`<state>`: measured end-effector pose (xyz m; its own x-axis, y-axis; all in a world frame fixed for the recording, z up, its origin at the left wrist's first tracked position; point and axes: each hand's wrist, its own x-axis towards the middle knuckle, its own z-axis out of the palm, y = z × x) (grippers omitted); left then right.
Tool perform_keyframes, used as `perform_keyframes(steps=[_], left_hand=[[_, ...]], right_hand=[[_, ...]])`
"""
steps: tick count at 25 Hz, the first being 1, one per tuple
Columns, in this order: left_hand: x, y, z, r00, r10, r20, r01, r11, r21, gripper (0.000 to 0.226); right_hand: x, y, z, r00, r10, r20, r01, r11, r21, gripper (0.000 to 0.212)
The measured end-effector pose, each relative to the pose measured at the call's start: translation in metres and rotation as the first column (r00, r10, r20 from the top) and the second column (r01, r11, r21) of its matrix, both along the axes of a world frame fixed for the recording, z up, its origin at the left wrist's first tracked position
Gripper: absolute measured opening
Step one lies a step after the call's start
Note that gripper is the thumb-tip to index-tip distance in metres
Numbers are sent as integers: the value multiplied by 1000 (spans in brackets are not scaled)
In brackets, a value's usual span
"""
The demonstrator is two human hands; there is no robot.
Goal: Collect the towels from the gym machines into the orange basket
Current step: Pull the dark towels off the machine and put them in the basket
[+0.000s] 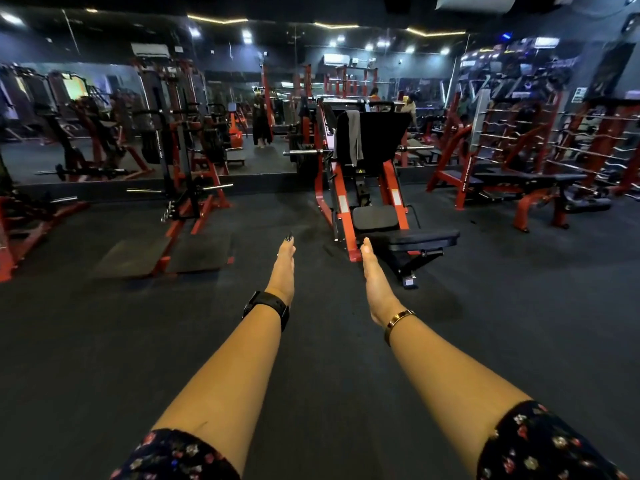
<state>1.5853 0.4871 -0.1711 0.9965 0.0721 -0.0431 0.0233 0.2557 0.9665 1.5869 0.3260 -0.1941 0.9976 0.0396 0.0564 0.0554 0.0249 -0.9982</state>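
Grey towel [353, 136] hangs lengthwise down the machine's black pad [381, 140], straight ahead, well apart from us. Our left grip [284, 268] and right grip [375, 278] stretch flat, holding nothing (the right looks nearer).

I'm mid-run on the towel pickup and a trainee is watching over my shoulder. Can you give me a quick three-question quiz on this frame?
1. True or false: the grey towel hangs over the black back pad of the red machine straight ahead.
2. The left hand and right hand are: A) gripping a towel; B) stretched forward, fingers straight, holding nothing; C) carrying a basket.
3. Fill in: the black watch sits on the ___ wrist.

Key: 1 true; 2 B; 3 left.
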Motion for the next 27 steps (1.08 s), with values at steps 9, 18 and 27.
perform_keyframes(steps=[9,18,27], left_hand=[[229,-27,-18,1000,-11,10,11,999,33,62],[488,-58,-10,999,20,-41,-17,997,72,63],[718,-29,-34,996,36,-86,-30,997,70,64]], right_hand=[[232,-35,-16,1000,-21,1,21,998,53,59],[504,-56,-16,999,41,-28,-39,995,87,88],[731,-23,-40,999,39,-36,-35,995,92,68]])
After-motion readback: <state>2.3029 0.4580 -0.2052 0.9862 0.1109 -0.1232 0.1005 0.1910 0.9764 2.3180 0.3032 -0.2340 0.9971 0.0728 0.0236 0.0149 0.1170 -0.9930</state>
